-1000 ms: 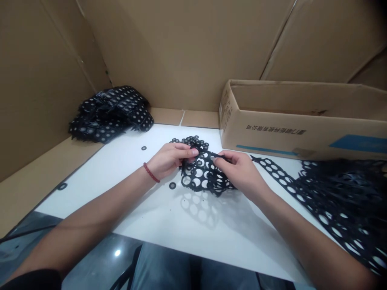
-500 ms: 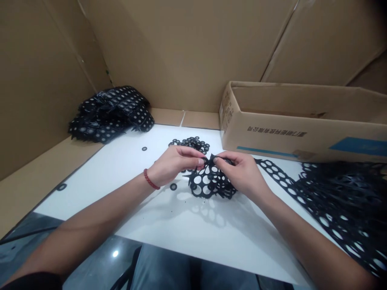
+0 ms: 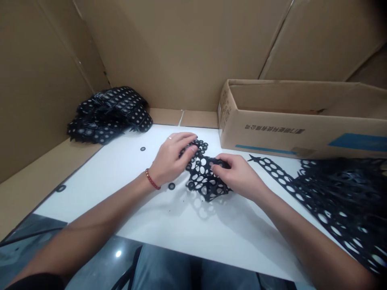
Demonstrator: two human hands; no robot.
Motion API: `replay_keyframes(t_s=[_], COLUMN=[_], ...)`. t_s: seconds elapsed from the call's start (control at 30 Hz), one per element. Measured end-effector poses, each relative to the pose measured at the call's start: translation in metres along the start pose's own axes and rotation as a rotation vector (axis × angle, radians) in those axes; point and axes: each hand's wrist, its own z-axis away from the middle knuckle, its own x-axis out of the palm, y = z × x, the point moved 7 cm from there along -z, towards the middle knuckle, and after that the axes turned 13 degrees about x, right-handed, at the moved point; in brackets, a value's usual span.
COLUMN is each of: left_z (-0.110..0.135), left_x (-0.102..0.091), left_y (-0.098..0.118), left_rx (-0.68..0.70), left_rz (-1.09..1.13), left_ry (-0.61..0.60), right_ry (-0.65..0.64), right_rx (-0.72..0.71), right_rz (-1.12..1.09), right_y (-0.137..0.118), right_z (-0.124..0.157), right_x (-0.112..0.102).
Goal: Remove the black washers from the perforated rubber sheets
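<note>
My right hand (image 3: pixel 238 177) is gripping a black sheet (image 3: pixel 210 187) between thumb and fingers, in front of me just above the white table (image 3: pixel 169 229). The sheet is thin, limp and crumpled, punched through with close rows of round holes, its lower edge ragged; a few dark discs seem to sit in it. My left hand (image 3: pixel 172 159) is open, thumb parted from curved fingers, over a pile of small black rings (image 3: pixel 202 145). A loose ring (image 3: pixel 169 186) lies flat near my left wrist, which wears a red beaded bracelet (image 3: pixel 152 180).

The cardboard box (image 3: pixel 260 139) carries dark Chinese printing (image 3: pixel 273 129), upside down to me, ending in 有限公司; the rest is too blurred to read surely. A blue panel (image 3: pixel 359 143) and a blue stripe (image 3: pixel 266 149) mark the same side.

At far left, a glossy folded bundle (image 3: pixel 111 112) shows pale dots; at right, a tangled heap (image 3: pixel 341 197) is black, holed and stringy.
</note>
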Motion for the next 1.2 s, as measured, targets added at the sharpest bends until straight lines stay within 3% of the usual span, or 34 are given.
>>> replay_keyframes(t_s=[0.1,0.3,0.4,0.53,0.73,0.87,1.0,1.1,1.2], left_z=[-0.001,0.011,0.014,0.012,0.021,0.017,0.008,0.006,0.011], left_x=[0.014,0.025,0.028,0.026,0.024,0.015,0.013,0.01,0.012], left_y=[0.021,-0.005,-0.005,0.003,0.0,0.009,0.016,0.001,-0.02], left_rx=[0.074,-0.331,-0.359,-0.297,-0.402,-0.238,-0.132,-0.289,-0.513], left_rz=[0.178,0.401,0.397,0.368,0.246,0.128,0.321,0.459,0.681], left_ry=[-0.161,-0.204,-0.25,-0.146,0.007,0.104,0.064,0.048,0.074], right_ry=[-0.094,-0.074,0.001,0.104,0.313,0.35,0.352,0.328,0.241], right_rx=[-0.101,0.057,-0.034,-0.166,-0.373,-0.444,-0.356,-0.192,-0.165], right_rz=[-0.064,-0.09,0.003,0.119,0.255,0.266,0.164,0.129,0.062], right_y=[-0.008,-0.002,-0.01,-0.02,-0.029,-0.03,-0.026,-0.016,-0.013], right_z=[0.004,0.008,0.015,0.023,0.036,0.043,0.034,0.019,0.01], right_x=[0.006,0.006,0.003,-0.001,0.007,0.013,0.001,-0.012,-0.016])
